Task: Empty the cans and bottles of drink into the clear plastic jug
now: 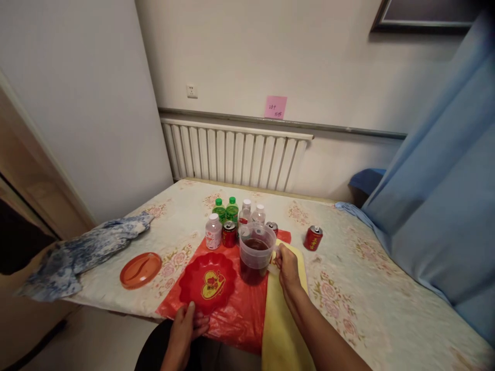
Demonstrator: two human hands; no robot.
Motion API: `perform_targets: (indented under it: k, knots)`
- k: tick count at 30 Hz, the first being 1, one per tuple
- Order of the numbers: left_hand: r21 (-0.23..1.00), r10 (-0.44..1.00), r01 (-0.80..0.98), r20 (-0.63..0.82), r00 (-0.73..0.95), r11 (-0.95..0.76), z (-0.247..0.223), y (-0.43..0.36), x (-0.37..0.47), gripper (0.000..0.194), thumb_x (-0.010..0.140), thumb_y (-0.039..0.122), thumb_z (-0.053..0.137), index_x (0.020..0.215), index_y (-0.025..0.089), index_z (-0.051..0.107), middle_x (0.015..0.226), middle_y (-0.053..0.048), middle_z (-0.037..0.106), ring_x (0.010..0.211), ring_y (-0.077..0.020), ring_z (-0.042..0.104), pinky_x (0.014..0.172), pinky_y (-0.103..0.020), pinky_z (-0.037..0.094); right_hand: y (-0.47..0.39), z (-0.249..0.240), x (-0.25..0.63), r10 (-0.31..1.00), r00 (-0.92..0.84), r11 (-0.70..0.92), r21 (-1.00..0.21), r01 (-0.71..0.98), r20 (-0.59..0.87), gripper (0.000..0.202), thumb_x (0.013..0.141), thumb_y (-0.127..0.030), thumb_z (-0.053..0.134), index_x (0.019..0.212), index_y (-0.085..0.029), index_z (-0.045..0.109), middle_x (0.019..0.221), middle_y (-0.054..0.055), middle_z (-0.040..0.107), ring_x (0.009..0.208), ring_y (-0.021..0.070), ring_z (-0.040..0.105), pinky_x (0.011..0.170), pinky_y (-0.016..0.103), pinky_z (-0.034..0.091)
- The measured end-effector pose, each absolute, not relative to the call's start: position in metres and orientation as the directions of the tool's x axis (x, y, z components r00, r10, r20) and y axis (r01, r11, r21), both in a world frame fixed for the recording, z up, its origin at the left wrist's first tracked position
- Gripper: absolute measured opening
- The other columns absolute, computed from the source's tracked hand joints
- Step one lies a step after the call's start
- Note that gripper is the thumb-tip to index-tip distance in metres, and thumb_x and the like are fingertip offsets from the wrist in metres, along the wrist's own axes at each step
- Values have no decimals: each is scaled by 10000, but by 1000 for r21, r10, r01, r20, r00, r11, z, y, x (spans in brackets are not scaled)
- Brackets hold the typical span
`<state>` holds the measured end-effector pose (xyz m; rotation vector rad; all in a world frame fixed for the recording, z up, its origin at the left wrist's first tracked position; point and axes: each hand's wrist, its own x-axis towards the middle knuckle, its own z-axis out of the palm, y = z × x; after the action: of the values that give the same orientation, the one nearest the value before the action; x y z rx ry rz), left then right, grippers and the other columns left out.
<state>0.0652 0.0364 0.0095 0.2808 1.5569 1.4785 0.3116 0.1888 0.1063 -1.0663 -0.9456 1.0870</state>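
Flowered tablecloth (340,273) supports a red plate (208,282), left hand (184,327) at its seven-o'clock rim, finger grip indeterminable; right hand (288,265) grips the jug (255,253) at two o'clock, apparently a steadying step, any movement requiring level handling.

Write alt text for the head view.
The right hand holds a translucent plastic pitcher of dark liquid; the left hand is at the near edge of a red scalloped tray. Plastic bottles and red cans stand beyond.
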Motion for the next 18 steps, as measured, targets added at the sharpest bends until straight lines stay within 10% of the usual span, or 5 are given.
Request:
perform_targets:
  k: [18]
  knots:
    - [873,672,-419,-467,-575,249,7,24,73,121,880,244,599,819,169,527,623,-8,641,543,-196,692,537,-322,612,174,64,388,942,205,160,-893,421,265,296,795,-484,518,765,-210,625,730,34,665,755,230,610,779,356,471]
